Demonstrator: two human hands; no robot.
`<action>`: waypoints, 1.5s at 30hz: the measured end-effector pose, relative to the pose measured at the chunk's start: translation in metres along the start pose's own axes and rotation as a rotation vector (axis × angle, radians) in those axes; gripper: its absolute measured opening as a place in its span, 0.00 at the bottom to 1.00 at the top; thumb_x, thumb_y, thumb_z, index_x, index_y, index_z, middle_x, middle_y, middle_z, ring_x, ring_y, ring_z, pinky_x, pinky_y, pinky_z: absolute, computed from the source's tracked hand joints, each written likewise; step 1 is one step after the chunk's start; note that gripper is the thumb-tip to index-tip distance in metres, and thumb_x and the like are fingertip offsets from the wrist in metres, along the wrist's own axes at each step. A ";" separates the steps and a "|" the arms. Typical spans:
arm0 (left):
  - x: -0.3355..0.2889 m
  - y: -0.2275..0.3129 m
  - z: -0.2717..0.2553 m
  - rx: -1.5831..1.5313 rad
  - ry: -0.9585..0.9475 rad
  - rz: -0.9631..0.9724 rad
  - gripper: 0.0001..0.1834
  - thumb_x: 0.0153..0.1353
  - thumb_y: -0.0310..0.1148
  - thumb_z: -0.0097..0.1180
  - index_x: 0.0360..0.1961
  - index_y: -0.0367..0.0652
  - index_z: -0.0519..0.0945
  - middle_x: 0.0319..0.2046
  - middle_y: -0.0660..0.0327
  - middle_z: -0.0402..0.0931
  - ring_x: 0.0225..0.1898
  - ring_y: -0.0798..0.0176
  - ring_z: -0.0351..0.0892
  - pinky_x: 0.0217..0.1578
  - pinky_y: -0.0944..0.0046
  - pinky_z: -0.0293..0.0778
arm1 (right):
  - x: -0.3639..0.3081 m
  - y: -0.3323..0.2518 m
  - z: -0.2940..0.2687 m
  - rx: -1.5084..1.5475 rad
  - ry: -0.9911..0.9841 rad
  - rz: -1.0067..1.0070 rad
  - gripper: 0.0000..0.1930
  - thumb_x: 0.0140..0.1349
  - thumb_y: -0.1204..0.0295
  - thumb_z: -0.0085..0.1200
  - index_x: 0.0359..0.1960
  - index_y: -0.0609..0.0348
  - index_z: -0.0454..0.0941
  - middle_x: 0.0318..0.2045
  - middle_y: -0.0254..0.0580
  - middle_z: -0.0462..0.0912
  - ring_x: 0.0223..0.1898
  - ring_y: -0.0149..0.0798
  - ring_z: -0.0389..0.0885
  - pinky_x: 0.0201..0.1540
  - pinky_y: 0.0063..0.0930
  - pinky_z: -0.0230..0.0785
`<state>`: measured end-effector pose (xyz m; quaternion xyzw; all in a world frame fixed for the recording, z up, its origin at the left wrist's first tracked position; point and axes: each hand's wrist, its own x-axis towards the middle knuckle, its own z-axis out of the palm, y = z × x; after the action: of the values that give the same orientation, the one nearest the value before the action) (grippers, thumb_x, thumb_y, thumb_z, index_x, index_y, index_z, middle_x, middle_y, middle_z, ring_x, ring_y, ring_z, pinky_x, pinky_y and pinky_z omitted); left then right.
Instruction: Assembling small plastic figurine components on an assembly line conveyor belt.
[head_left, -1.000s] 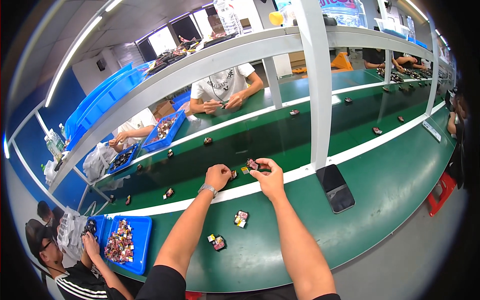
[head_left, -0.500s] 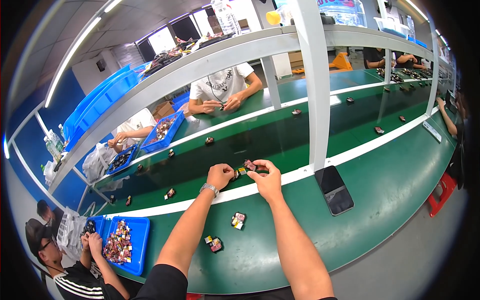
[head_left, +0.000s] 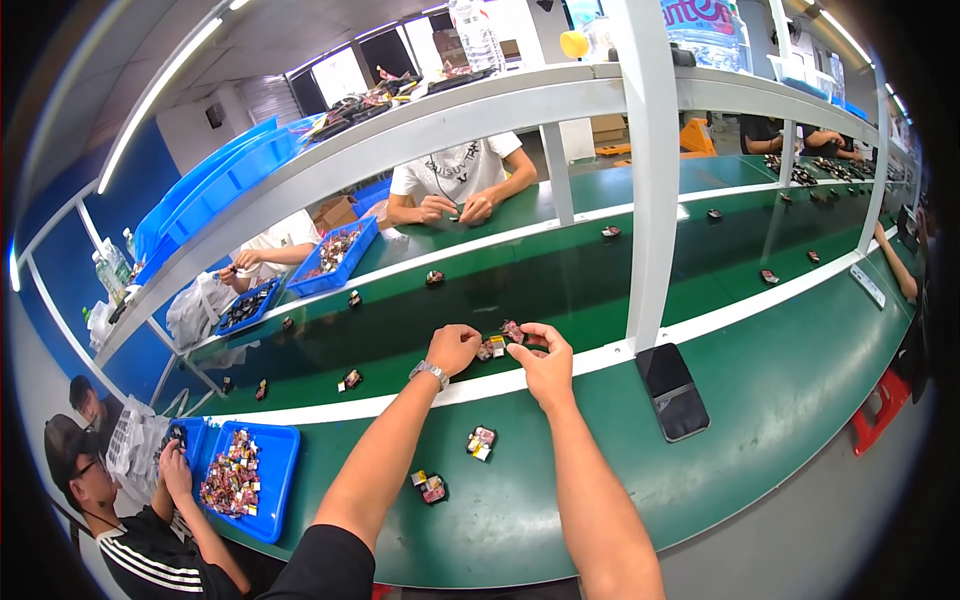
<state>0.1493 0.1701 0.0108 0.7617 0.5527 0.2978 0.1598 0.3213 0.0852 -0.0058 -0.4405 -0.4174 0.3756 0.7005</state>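
Over the near edge of the dark green belt (head_left: 560, 290), my two hands work close together on a small electronic assembly (head_left: 492, 348) with yellow and white patches. My left hand (head_left: 454, 350), with a metal watch on its wrist, is closed with its fingertips at the assembly's left side. My right hand (head_left: 547, 372) pinches the assembly's reddish, wire-like part (head_left: 513, 331) between thumb and forefinger. Fine details between the fingertips are too small to make out. Nearer me on the green table, two similar assemblies lie apart, one (head_left: 480, 442) above the other (head_left: 430, 487).
A black phone (head_left: 672, 392) lies right of my arms, beside a white upright post (head_left: 648, 180). Blue trays, one (head_left: 283, 480) full of small parts, stand at left. More assemblies (head_left: 349, 380) dot the belt. Co-workers sit across and at left; a shelf (head_left: 480, 105) spans above.
The whole view has shifted slightly, so most things sit a little further right. My hands stay together at the belt's edge, and more of the yellow-patched assembly shows between them.
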 end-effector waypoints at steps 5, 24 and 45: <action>-0.035 -0.013 -0.030 0.016 0.157 0.130 0.11 0.55 0.29 0.56 0.37 0.37 0.85 0.30 0.53 0.83 0.31 0.61 0.83 0.36 0.63 0.77 | -0.002 -0.004 0.002 0.108 0.003 0.016 0.18 0.49 0.80 0.65 0.44 0.63 0.79 0.40 0.40 0.80 0.42 0.30 0.77 0.39 0.22 0.75; -0.175 -0.064 -0.123 -0.645 0.085 -0.329 0.08 0.63 0.25 0.50 0.40 0.34 0.80 0.30 0.60 0.81 0.23 0.75 0.73 0.22 0.76 0.68 | -0.109 -0.030 0.088 -0.062 -0.763 0.213 0.25 0.49 0.78 0.66 0.51 0.59 0.75 0.48 0.37 0.79 0.48 0.33 0.75 0.54 0.29 0.72; -0.187 -0.064 -0.128 -1.356 -0.225 -0.365 0.18 0.68 0.26 0.47 0.59 0.39 0.66 0.43 0.54 0.78 0.45 0.58 0.81 0.47 0.61 0.80 | -0.107 -0.045 0.120 -0.681 -0.752 -0.489 0.15 0.52 0.78 0.62 0.43 0.54 0.81 0.48 0.38 0.76 0.51 0.45 0.74 0.51 0.37 0.72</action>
<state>-0.0185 0.0057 0.0218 0.4157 0.3447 0.4643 0.7020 0.1792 0.0108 0.0402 -0.3680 -0.8259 0.1777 0.3883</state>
